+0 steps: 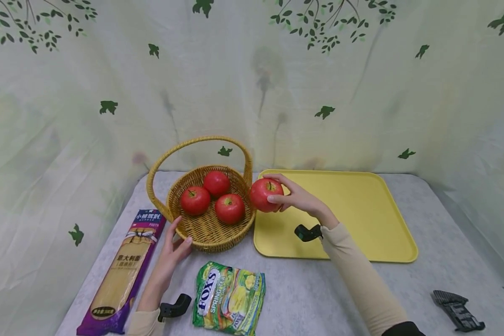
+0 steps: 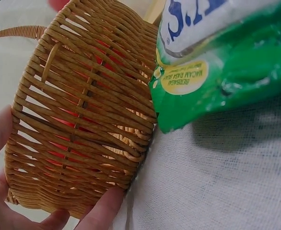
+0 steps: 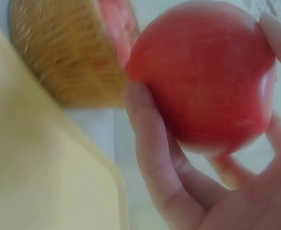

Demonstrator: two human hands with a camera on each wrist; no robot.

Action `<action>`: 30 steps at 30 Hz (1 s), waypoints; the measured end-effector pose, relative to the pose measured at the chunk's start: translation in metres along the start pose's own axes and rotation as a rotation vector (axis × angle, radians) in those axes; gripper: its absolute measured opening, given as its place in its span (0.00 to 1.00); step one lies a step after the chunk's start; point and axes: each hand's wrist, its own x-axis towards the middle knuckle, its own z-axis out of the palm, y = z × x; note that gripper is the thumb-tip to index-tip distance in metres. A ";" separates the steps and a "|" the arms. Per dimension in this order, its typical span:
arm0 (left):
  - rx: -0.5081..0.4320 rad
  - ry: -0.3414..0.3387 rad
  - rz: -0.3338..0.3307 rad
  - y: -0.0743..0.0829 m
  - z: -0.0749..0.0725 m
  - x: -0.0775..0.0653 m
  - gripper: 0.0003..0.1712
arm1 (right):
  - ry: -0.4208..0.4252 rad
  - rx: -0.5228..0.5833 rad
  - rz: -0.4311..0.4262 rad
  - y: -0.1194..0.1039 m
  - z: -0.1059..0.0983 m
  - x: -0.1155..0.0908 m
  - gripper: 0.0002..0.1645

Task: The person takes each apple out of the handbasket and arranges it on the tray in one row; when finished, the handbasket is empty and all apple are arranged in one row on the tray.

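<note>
A red apple is gripped between the thumb and fingers of my right hand, raised at the wicker basket's right rim, above the yellow tray's left edge. In the right wrist view the apple fills the grasp, fingers curled round its underside. Three more apples lie inside the round wicker basket, which has a tall arched handle. My left hand holds the basket's near left side, with a digit at the rim and fingertips low against the woven wall in the left wrist view.
The yellow tray lies right of the basket. A long pasta pack is at the left, beside the left forearm. A green candy bag lies in front of the basket. A small black object sits at the near right.
</note>
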 end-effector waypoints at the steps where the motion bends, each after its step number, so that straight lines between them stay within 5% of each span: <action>1: 0.000 0.001 -0.001 0.000 0.000 0.000 0.39 | 0.024 0.002 0.011 0.004 -0.004 -0.002 0.37; 13: 0.010 0.008 0.007 -0.001 0.000 0.000 0.38 | 0.193 -0.042 0.133 0.046 -0.017 -0.014 0.40; 30: 0.012 0.010 0.002 0.000 0.000 -0.001 0.38 | 0.204 -0.284 0.110 0.057 0.003 -0.002 0.40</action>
